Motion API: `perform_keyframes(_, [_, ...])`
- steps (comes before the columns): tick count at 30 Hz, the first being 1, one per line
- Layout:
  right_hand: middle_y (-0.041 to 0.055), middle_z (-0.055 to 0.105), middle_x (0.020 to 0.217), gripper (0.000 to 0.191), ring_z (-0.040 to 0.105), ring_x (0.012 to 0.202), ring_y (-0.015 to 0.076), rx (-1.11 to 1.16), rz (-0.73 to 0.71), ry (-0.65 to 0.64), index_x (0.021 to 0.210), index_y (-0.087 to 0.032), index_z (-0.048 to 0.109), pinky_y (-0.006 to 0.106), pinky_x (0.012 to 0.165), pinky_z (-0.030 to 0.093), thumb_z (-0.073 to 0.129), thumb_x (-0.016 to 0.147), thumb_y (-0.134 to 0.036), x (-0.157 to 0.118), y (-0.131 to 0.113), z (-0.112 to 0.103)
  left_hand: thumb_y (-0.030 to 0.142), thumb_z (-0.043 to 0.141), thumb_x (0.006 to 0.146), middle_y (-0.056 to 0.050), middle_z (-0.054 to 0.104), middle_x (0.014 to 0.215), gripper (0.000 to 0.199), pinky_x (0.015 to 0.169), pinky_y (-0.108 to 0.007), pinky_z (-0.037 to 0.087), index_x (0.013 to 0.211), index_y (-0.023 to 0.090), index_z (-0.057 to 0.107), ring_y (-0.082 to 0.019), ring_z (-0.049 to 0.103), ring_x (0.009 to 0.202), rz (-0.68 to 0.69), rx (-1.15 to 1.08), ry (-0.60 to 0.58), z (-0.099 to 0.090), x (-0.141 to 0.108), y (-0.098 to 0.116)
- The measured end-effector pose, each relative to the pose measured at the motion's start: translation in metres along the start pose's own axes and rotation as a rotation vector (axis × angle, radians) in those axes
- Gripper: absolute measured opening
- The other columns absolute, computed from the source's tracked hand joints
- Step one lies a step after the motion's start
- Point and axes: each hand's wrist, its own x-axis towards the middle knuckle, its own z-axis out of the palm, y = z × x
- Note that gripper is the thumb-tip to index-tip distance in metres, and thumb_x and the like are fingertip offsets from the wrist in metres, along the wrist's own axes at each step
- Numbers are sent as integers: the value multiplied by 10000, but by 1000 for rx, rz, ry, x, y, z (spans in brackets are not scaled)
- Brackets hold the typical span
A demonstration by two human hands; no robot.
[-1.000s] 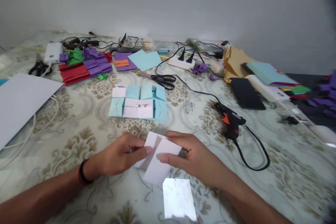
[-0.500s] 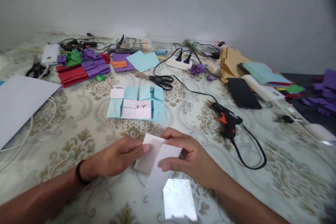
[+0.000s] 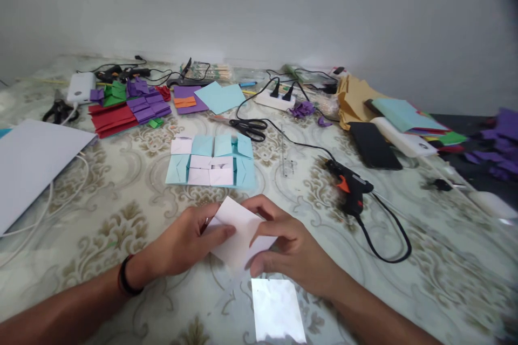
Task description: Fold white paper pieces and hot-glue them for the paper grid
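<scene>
At the left, the large flat sheet of smooth white paper (image 3: 38, 167) lies on the pale worktop with brown scrolls (image 3: 133, 221), just as it did a second ago. Next comes the person's left hand (image 3: 184, 240), a dark band (image 3: 127, 276) round its wrist. Its hold is almost the same as before: forearm slanting in from the lower left, thumb flat across the near face of the piece of plain white paper (image 3: 238, 221), fingers curled behind, pinching the left edge.

That paper hangs tilted between both hands, just this side of the array of folded pale-blue and white paper (image 3: 210, 161). It has changed most. A second ago two panels stood splayed with a gap between them; now one broad face shows, its right part bent under the fingers. This suggests the panels are being turned or closed together; whether it is one sheet or two, I cannot tell.

The right hand (image 3: 297, 253) has shifted its grip. The thumb, earlier on the front panel, now sits at the lower corner, while the index finger bends over the near face and another finger arches behind the top edge, pinching the right side.
</scene>
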Motion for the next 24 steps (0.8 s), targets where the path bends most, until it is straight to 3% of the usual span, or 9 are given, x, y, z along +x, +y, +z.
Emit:
perform_keyframes(6, [23, 516, 1486, 173, 637, 1185, 261, 34, -67, -8, 792, -331, 855, 435, 1009, 568, 919, 726, -477, -6, -1, -6, 493, 562, 1015, -56, 706, 961, 351, 657, -257, 472, 1030, 153, 649, -182, 622, 809, 10, -137, -11, -5, 2, -2])
perform_keyframes(9, [-2, 450, 1562, 160, 617, 1244, 281, 30, -42, -1, 777, -328, 851, 459, 1065, 532, 924, 729, -462, -7, -3, -7, 481, 566, 1013, -34, 669, 883, 337, 614, -246, 433, 989, 156, 651, -164, 577, 748, 18, -52, 12, -4, 1, -4])
perform_keyframes(12, [36, 489, 1462, 172, 601, 1236, 272, -61, 29, 34, 803, -296, 847, 404, 1005, 557, 921, 750, -442, -5, -4, -5, 453, 569, 1010, 17, 544, 726, 333, 547, -236, 332, 864, 160, 629, -124, 460, 639, 12, 91, 9, -1, 1, -3])
perform_keyframes(14, [62, 521, 1325, 181, 612, 1152, 243, -124, 79, 59, 837, -270, 844, 318, 845, 587, 911, 773, -426, -3, -4, -3, 402, 531, 1029, 39, 466, 671, 344, 544, -239, 297, 782, 167, 579, -109, 404, 610, 44, 173, -51, 1, 0, 0])
perform_keyframes(17, [55, 535, 1147, 198, 615, 945, 180, -151, 138, 58, 871, -242, 829, 239, 646, 534, 896, 794, -412, -1, -3, 1, 327, 447, 1059, 47, 429, 651, 358, 562, -242, 297, 742, 176, 515, -101, 391, 600, 131, 229, -144, 2, -1, 6])
perform_keyframes(21, [24, 564, 986, 204, 579, 780, 132, -134, 188, 65, 810, -206, 781, 215, 567, 457, 880, 810, -384, 1, -3, 3, 361, 410, 1078, 50, 399, 647, 392, 548, -245, 288, 732, 187, 466, -104, 371, 594, 118, 168, -189, -1, -3, 12])
perform_keyframes(24, [12, 582, 906, 203, 576, 767, 134, -142, 185, 105, 745, -192, 723, 215, 588, 454, 853, 833, -320, 1, -2, 3, 391, 388, 1085, 42, 406, 662, 418, 556, -248, 311, 721, 194, 441, -113, 389, 608, 130, 118, -200, -1, -4, 12])
